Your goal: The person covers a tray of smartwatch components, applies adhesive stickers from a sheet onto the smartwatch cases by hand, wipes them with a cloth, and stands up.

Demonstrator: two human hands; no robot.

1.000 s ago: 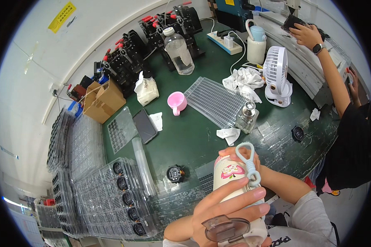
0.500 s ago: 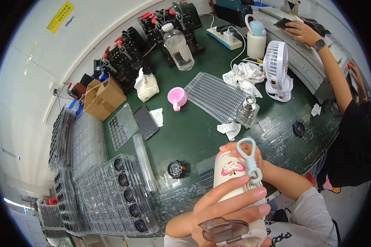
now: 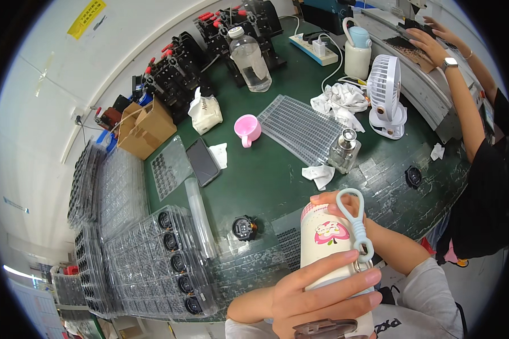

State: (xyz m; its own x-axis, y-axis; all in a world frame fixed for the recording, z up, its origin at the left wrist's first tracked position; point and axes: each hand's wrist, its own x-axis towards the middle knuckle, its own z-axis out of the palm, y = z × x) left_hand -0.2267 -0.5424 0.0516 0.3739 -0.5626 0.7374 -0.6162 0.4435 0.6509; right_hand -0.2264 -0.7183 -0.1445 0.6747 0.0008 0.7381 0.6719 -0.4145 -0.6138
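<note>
A cream-white drink bottle (image 3: pixel 311 243) with a pink cartoon print lies tilted in front of me, its far end toward the table and its lidded end toward me. My left hand (image 3: pixel 322 294) is wrapped round the near part, fingers across its side. My right hand (image 3: pixel 339 204) grips the far end, partly hidden behind the bottle. A light blue cord loop (image 3: pixel 353 217) hangs from the bottle. At the lower edge, a brown translucent lid piece (image 3: pixel 325 329) is partly cut off.
Left stand stacked clear trays (image 3: pixel 147 265) with black round parts. Ahead are a pink cup (image 3: pixel 247 130), phone (image 3: pixel 203 161), glass jar (image 3: pixel 345 151), tall clear bottle (image 3: pixel 250 62) and white fan (image 3: pixel 385 96). At right, another person's hand (image 3: pixel 428 48) works at a machine.
The bottle and both my hands have shifted slightly right, and less of the brown lid piece shows. At the far right, the other person's second hand now shows near the machine.
</note>
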